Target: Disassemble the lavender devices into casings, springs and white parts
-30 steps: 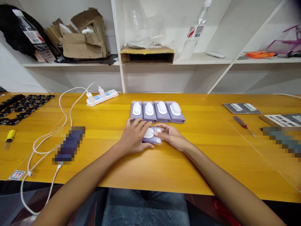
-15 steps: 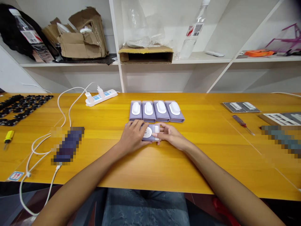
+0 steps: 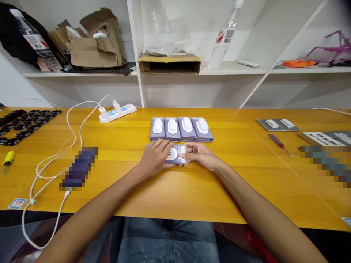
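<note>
Gripping the left part of a flat lilac box (image 3: 172, 154) with a white oval front, the left hand (image 3: 155, 155) now tucks in the thumb stretched out a second ago; the right hand (image 3: 199, 155) pinches its clear plastic end, near four similar lilac boxes (image 3: 179, 131) on the yellow wooden worktop (image 3: 164, 197).
</note>
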`<state>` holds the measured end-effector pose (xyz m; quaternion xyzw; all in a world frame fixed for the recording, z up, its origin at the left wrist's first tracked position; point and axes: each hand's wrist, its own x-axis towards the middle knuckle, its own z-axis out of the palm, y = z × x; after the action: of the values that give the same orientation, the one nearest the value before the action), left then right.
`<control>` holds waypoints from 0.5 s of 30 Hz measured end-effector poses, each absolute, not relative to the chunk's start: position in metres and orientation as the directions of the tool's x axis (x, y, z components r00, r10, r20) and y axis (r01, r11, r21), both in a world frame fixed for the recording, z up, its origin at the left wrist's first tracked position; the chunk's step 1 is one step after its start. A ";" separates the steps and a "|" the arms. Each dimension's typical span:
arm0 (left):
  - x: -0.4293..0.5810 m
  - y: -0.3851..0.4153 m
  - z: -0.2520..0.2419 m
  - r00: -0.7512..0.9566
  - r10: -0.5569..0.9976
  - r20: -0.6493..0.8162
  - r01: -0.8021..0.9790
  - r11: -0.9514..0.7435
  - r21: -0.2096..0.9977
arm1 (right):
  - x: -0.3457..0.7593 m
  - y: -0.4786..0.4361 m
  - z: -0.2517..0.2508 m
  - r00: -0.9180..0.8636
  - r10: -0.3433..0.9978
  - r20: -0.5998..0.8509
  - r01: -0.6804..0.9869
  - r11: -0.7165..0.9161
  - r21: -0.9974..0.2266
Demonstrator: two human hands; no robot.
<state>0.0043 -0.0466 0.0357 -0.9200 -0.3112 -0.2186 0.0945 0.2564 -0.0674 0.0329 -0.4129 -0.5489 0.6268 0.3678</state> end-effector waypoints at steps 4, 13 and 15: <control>0.004 -0.045 0.035 0.695 0.533 0.482 0.617 -0.786 -0.020 | 0.252 -0.069 0.035 -0.317 0.942 -0.112 0.027 -0.109 -0.994; 0.001 -0.039 0.037 0.720 0.522 0.456 0.586 -0.810 0.002 | 0.258 -0.066 0.033 -0.455 0.889 -0.057 0.024 -0.052 -0.998; 0.001 -0.039 0.038 0.720 0.523 0.456 0.588 -0.809 0.000 | 0.258 -0.065 0.032 -0.449 0.892 -0.059 0.024 -0.054 -0.998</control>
<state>0.0005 -0.0391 0.0380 -0.9245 -0.3002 -0.2232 0.0727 0.2581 -0.0646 0.0321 -0.3882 -0.5898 0.6136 0.3535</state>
